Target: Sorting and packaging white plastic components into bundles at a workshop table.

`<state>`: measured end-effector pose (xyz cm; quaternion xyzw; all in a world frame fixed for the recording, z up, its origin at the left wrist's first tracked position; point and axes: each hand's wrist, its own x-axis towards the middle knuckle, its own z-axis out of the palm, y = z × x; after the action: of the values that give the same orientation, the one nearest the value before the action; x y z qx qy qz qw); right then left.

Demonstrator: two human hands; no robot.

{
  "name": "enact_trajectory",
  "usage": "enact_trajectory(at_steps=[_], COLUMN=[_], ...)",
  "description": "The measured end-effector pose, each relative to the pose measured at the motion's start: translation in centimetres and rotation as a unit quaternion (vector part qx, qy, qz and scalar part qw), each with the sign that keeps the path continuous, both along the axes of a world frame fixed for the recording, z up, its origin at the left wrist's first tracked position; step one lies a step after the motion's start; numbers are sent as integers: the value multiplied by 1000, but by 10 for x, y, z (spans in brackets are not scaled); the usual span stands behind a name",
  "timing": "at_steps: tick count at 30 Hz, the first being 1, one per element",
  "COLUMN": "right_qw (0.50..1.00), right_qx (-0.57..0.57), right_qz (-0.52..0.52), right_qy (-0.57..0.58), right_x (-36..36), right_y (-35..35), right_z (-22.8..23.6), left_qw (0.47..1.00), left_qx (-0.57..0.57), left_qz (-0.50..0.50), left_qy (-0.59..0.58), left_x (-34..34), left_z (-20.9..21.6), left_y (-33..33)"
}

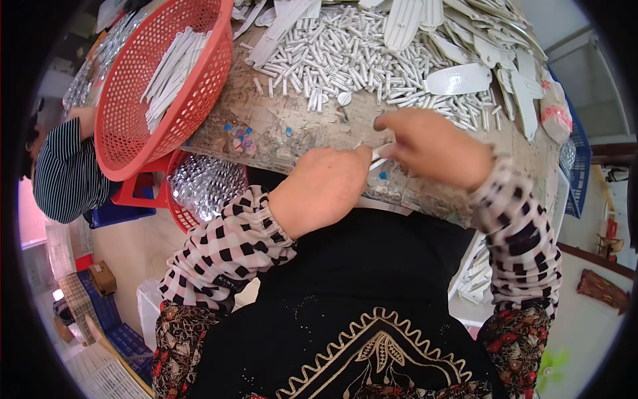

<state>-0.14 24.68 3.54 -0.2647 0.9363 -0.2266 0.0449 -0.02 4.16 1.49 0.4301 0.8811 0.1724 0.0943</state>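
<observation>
Small white piece (378, 157), slim and pale, held between two hands just above the near edge of a worn work table (266, 136). In the head view, looking down, the left hand (322, 185) is folded: thumb and forefinger look closed on the piece's near end, the other fingers curled under. The right hand (435, 146) is blurred and loosely curved, one fingertip raised clear of the piece while lower fingertips are at its far end; I cannot tell whether they grip it.

Beyond the hands lies a broad heap of short white pegs (345, 56). To its right are flat white plates (465, 33), with one paddle-shaped plate (458, 80) lying over the pegs. On the left stands a tilted red basket (214, 93) with long white strips (176, 76) inside.

For good handling, I would keep the left pinch firm and close to where the right fingers work, so the piece cannot twist. The right fingertips would do best to meet it squarely, with steady, light force, since something this thin could bend. Working slightly farther over the table would guard against drops.
</observation>
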Motion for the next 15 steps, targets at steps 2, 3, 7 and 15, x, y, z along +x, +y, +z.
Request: enact_trajectory(at_steps=[2,3,7,15], right_qw=[992,968,947,942], right_qx=[-73,-146,-207,-220], right_qz=[-98,-198,-242,-242], right_qy=[-27,-54,-48,-81], right_x=[-10,-15,-29,-28], right_y=[-1,-2,-24,-31], right_z=[2,3,-47,-48], left_qw=[1000,1000,1000,1000], left_qx=[1,1,13,11], left_qz=[1,4,-12,-18], left_qy=[-11,-12,-16,-13], left_x=[0,0,-5,-3], left_z=[-3,-2,-1,-1], left_y=[2,1,2,1])
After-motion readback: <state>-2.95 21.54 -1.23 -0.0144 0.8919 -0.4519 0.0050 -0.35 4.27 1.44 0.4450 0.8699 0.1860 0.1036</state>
